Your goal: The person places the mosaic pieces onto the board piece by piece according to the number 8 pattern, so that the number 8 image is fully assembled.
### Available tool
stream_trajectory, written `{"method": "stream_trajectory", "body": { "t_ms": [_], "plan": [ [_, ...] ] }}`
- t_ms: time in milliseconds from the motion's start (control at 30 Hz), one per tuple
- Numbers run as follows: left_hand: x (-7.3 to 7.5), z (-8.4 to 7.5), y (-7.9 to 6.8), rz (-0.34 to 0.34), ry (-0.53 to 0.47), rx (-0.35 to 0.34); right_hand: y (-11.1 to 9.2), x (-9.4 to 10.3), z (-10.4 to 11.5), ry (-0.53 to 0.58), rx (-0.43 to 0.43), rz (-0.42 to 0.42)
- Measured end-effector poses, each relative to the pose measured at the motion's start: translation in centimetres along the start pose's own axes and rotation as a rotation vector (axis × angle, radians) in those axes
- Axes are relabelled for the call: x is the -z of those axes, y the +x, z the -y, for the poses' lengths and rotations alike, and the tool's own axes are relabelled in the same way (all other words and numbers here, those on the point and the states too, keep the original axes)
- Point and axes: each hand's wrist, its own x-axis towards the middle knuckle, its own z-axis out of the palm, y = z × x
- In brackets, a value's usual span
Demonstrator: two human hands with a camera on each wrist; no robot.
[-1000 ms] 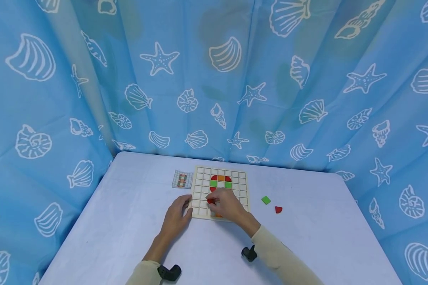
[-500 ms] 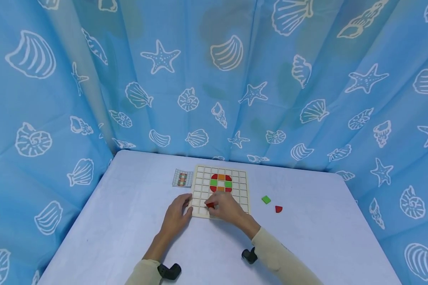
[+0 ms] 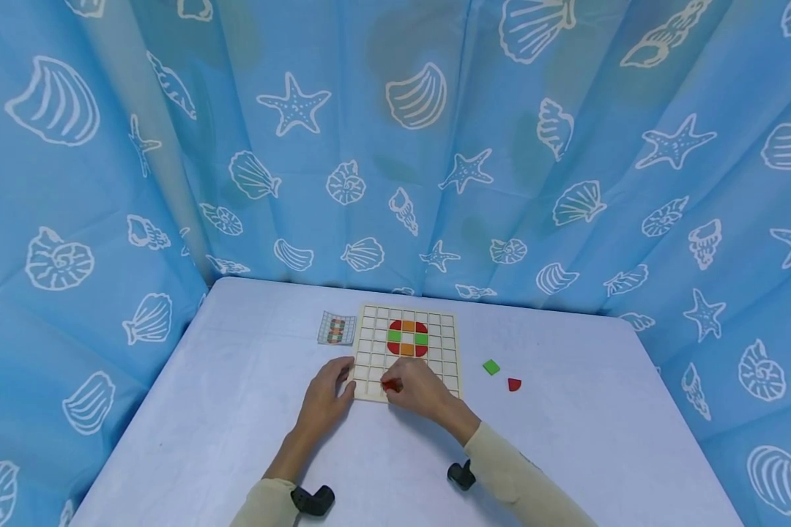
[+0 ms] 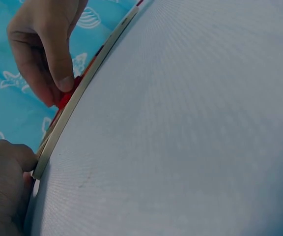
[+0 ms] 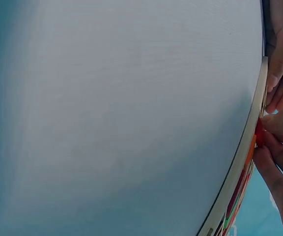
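My right hand (image 3: 420,386) pinches a red quarter-round tile (image 3: 388,384) between thumb and fingers, low over the near part of the white grid board (image 3: 372,348). In the right wrist view the red tile (image 5: 259,132) is right at the board's surface, beside an orange piece (image 5: 250,150). On the board a ring of red, orange and green tiles (image 3: 394,337) surrounds one bare cell. My left hand (image 3: 327,399) rests at the board's left edge, thumb and fingers touching it, fingers relaxed. The right hand hides some of the near cells.
A small printed pattern card (image 3: 336,329) lies left of the board. Right of the board are a loose green square tile (image 3: 491,367) and a red quarter-round tile (image 3: 514,384). A shell-patterned blue curtain (image 3: 409,176) hangs behind the white table (image 3: 191,410).
My right hand has moved slightly toward the board's near edge with the red tile, uncovering the ring's lower row. The left hand stays at the board's edge.
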Motion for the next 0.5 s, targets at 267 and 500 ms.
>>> {"method": "stream_trajectory", "body": {
  "t_ms": [267,500],
  "plan": [
    [0.04,0.08,-0.17,-0.005,-0.022,-0.011,0.18,0.13,0.03,0.026,0.007,-0.02],
    [0.03,0.03,0.03,0.0,-0.024,-0.005,0.47,-0.26,0.26,0.022,-0.029,0.003]
  ]
}}
